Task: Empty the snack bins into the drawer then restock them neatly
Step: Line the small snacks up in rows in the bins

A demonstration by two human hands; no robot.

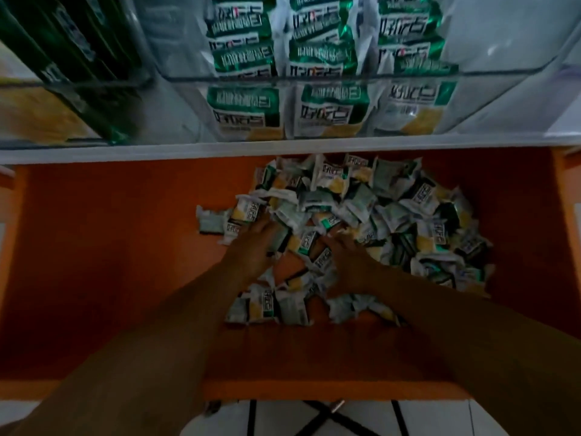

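A heap of small white, green and yellow snack packets (408,215) lies in the open orange drawer (110,247). My left hand (254,247) reaches into the heap's left side, fingers curled over a packet (279,239). Just to its right, my right hand (345,262) rests on the packets, fingers down among them; its grip is hidden. Above the drawer, on the white counter edge (283,149), stands a clear plastic bin (314,77) with rows of the same packets standing neatly inside.
A second clear bin (78,73) holding dark green packets stands at the upper left on the counter. The drawer's front edge (314,388) is near me, with white tiled floor (440,416) and a dark frame below. The drawer's left half shows bare orange floor.
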